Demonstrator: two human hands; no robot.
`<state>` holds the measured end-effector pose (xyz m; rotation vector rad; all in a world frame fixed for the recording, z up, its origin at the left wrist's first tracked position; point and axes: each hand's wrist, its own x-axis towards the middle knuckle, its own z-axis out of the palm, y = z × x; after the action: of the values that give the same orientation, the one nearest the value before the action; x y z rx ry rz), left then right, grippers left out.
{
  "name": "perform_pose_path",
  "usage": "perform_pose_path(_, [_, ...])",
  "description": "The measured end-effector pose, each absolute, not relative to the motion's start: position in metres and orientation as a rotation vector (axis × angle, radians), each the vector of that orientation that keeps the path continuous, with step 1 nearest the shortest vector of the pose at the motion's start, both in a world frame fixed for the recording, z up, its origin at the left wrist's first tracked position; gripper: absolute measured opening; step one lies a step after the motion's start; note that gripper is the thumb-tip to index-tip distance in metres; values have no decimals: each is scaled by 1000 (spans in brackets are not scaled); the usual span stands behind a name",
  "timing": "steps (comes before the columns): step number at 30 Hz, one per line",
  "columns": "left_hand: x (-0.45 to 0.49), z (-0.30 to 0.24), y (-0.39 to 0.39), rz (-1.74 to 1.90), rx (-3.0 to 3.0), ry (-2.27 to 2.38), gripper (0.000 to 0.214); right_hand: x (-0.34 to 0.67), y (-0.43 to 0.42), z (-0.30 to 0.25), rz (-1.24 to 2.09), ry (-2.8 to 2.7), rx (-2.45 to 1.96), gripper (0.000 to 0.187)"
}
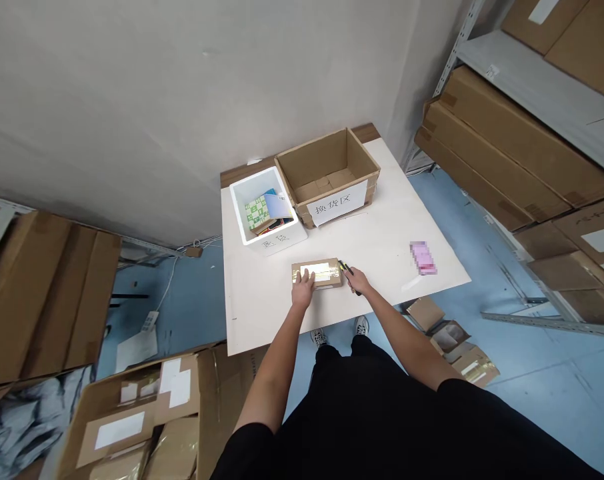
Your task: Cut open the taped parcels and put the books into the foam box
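A small taped cardboard box (327, 283) with a white label lies near the front of the white table. My left hand (303, 288) presses on its left part, fingers spread over the top. In my right hand (358, 281), a black and yellow utility knife (348, 268) is gripped, its tip close to the box's right end. Behind the box stand a white foam box (287, 241) holding books or booklets, and an open cardboard box (338, 137) with a handwritten paper sign on its front.
A blurred pink item (423, 258) lies on the table's right side. Shelves with long cartons (502, 153) rise at the right. An open carton (205, 400) of parcels stands at lower left. Small opened boxes (449, 335) lie on the blue floor, right of my feet.
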<state>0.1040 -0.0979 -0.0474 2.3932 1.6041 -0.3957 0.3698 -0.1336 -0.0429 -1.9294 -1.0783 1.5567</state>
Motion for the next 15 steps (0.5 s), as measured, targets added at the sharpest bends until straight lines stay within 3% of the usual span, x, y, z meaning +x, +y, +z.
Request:
perform_pose_path(9, [103,-50,-99,-386,2367,1618,59,372,-130,-28,1605,-1192,-2019,27])
perform_pose_path(15, [103,-52,-99,-375,2362,1609,59,351,-130,-16,1439,-1335,-2317,37])
